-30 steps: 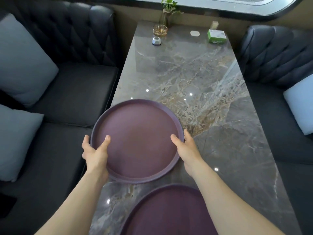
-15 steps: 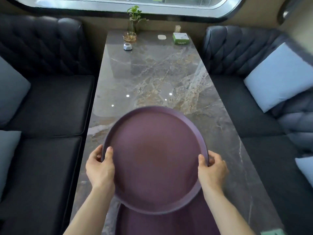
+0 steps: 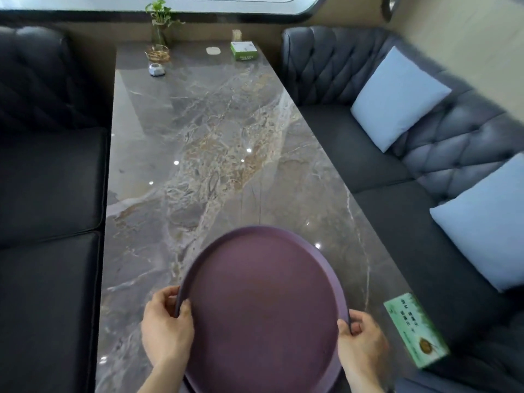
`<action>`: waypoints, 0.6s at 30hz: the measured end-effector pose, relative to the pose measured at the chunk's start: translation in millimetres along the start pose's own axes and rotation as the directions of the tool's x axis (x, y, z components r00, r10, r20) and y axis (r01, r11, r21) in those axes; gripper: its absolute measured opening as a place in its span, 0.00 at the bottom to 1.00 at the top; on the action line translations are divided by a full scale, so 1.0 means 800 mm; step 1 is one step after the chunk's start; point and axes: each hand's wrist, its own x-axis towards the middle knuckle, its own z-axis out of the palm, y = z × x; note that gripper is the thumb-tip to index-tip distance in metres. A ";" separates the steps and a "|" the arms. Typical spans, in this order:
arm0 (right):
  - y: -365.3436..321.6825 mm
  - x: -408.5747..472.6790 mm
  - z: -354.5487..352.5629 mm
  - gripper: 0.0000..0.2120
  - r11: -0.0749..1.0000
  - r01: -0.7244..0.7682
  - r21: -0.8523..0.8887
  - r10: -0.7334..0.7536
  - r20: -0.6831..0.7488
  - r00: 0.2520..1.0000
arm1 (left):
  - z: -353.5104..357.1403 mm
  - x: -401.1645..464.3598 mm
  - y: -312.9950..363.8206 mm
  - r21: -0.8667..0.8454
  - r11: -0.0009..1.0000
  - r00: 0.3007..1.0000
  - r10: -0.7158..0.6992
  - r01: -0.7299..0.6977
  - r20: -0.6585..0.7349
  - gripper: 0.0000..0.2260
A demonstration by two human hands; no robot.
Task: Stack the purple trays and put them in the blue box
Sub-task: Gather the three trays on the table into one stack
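Grip: left hand point(image 3: 167, 330) and right hand point(image 3: 361, 338) clasp tray point(image 3: 261, 310) rim | Place: near table point(image 3: 198, 143) end, above lower tray | Risk: off-centre lowering — rims catch, stack rocks

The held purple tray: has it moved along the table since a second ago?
Yes. The purple tray, gripped by the left hand and right hand, came toward the person, away from the plant.
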 end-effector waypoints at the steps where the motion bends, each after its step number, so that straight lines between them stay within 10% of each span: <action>1: 0.003 -0.002 -0.002 0.08 1.000 0.004 -0.010 -0.004 0.001 1.000 | -0.002 -0.002 -0.005 0.041 0.999 1.000 0.014 -0.014 0.012 0.10; 18: 0.016 -0.012 0.011 0.08 0.998 -0.034 -0.050 0.033 -0.026 0.999 | -0.015 -0.006 -0.020 0.295 0.953 0.997 0.052 -0.069 0.063 0.08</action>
